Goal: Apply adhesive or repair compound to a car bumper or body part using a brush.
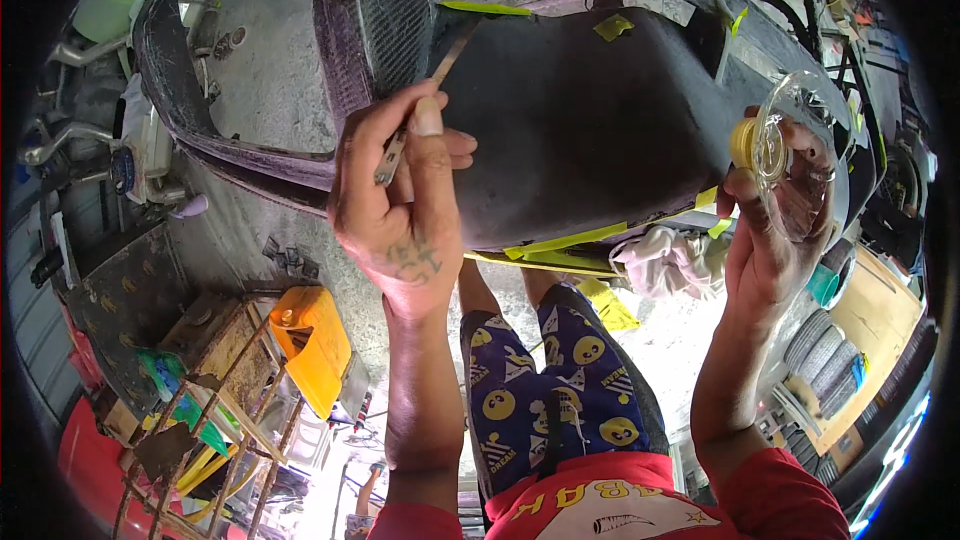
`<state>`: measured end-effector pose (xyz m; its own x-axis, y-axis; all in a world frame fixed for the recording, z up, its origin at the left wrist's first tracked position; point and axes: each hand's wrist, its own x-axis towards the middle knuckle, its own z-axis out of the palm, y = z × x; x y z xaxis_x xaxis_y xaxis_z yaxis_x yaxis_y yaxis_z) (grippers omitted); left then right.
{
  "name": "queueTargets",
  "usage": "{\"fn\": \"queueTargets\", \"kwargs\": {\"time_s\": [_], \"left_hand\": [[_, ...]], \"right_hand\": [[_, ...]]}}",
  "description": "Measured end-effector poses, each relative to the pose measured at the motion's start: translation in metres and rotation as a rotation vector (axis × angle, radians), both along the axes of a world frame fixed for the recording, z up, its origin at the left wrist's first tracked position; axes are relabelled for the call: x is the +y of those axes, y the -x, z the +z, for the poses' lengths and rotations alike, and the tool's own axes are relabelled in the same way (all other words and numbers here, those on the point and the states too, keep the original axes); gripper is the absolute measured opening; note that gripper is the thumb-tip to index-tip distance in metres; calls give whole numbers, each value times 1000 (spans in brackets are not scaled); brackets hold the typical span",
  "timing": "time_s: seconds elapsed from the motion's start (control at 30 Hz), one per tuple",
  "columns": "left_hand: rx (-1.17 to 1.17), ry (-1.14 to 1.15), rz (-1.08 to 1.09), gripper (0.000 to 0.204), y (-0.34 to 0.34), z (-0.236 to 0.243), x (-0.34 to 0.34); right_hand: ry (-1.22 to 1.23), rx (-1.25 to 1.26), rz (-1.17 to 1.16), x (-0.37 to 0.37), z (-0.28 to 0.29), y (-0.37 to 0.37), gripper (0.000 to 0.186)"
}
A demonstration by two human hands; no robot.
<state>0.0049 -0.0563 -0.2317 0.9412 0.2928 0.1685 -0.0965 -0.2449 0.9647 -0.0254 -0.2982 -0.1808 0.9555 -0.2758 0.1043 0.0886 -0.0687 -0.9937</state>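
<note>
My left hand (pixel 405 200) is closed round a thin, flat, stick-like tool (pixel 450 62), its tip angled up and away over the panel. Whether that tip touches the surface I cannot tell. Beneath it lies a large dark, smooth panel (pixel 590 130), part of a black vehicle body piece, with strips of yellow-green tape (pixel 570 242) along its edges. At the panel's right side, my right hand (pixel 770 220) grips a clear plastic container (pixel 800 90) with a yellow cap-like part (pixel 742 144). What is inside the container is not clear.
A woven-pattern black section (pixel 392 20) and a curved frame (pixel 165 70) extend left. A pale cloth (pixel 672 262) hangs by the panel's near edge. At lower left stand a cut yellow jug (pixel 312 345) and a rusty metal rack (pixel 205 410). A wooden board (pixel 872 335) is at right.
</note>
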Motion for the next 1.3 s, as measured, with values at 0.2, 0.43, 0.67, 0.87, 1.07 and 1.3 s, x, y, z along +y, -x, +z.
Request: {"fn": "queueTargets", "kwargs": {"time_s": [0.2,0.43,0.67,0.87,1.07,1.3], "left_hand": [[3,17,-14,20,0,1,0],[2,-48,-12,20,-1,-1,2],[-6,-5,-8,20,0,-2,1],[-6,17,-7,21,0,0,1],[10,0,-13,21,-1,3,1],[24,-4,-31,20,1,2,1]], "right_hand": [[15,-1,2,-3,-3,1,51],[10,-14,-7,-3,-7,1,54],[15,-17,-14,-4,-7,-1,54],[1,7,-19,-1,-6,-1,53],[-11,24,-17,1,-5,-3,54],[-8,24,-12,0,-6,-5,54]]}}
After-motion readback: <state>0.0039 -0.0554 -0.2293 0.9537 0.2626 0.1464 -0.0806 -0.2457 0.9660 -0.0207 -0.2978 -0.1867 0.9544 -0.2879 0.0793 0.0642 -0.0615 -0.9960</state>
